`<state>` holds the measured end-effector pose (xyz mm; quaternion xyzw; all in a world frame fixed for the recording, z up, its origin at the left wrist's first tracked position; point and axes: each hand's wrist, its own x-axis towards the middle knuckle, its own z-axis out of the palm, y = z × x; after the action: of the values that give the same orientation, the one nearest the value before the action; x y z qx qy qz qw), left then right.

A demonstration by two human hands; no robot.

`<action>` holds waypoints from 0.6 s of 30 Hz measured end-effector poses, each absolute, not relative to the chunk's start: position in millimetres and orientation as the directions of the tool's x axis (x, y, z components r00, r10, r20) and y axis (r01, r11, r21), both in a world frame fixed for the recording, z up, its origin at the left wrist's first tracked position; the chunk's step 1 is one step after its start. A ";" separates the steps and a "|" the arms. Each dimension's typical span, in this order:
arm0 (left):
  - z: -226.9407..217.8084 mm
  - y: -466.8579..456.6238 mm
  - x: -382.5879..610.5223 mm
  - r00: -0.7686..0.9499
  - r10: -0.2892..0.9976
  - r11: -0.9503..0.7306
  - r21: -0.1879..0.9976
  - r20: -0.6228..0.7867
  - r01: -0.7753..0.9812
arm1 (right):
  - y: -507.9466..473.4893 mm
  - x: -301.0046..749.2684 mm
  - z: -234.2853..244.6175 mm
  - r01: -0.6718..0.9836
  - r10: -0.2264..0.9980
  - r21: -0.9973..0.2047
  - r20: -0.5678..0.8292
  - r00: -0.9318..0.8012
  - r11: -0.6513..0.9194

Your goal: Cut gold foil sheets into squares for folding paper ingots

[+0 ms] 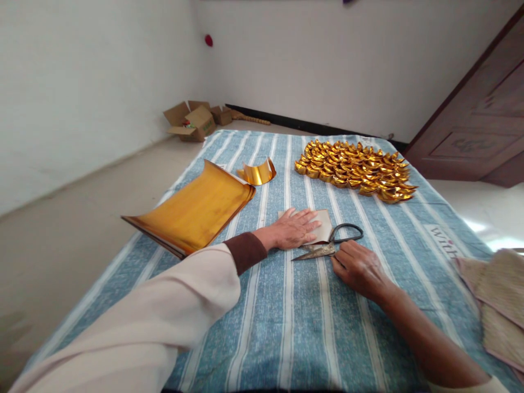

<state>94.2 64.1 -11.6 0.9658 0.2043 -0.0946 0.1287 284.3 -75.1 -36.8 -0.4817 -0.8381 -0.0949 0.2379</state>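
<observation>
My left hand [295, 228] lies flat with its fingers spread on a pale sheet of paper [323, 221], pressing it against the striped cloth. In my right hand [357, 266] is one handle of a pair of scissors [323, 251]. Their blades point left and are parted, just below the paper's near edge. The black looped handle [347, 233] on the far side stands free of my fingers. To the left rests a stack of gold foil sheets [196, 204], curled at the edges. Beyond it sits a smaller curved gold piece [258, 173]. Many folded gold ingot shapes [352, 166] cluster at the back right.
A blue and white striped cloth [282, 327] covers the surface. A beige cloth [501, 300] hangs at the right edge. Open cardboard boxes [198, 123] stand on the floor by the wall. A dark red wooden door [470, 114] is at the right.
</observation>
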 end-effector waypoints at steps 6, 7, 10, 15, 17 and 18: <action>-9.8 63.7 94.5 0.894 0.373 -0.878 0.216 -0.249 0.427 | -72.7 277.3 -38.4 0.846 0.750 -0.068 0.503 -0.429 0.529; -8.9 63.2 94.4 0.894 0.371 -0.879 0.215 -0.252 0.426 | -72.7 276.7 -38.4 0.846 0.751 -0.070 0.503 -0.428 0.529; -7.7 62.4 94.3 0.893 0.371 -0.881 0.207 -0.256 0.426 | -72.4 274.6 -37.5 0.847 0.747 -0.068 0.511 -0.424 0.527; -8.1 62.3 94.8 0.892 0.382 -0.880 0.198 -0.243 0.431 | -72.2 268.9 -36.6 0.842 0.743 -0.057 0.506 -0.439 0.536; -7.0 61.9 94.8 0.894 0.373 -0.884 0.197 -0.247 0.423 | -72.2 267.0 -36.6 0.847 0.748 -0.066 0.509 -0.426 0.528; -6.3 61.7 94.7 0.894 0.371 -0.885 0.197 -0.250 0.423 | -71.9 266.1 -36.6 0.849 0.748 -0.068 0.513 -0.421 0.524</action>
<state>94.7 61.7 -6.3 0.9652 0.2057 -0.1032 0.1241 266.1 -71.9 -36.6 -0.4770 -0.8369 -0.1013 0.2487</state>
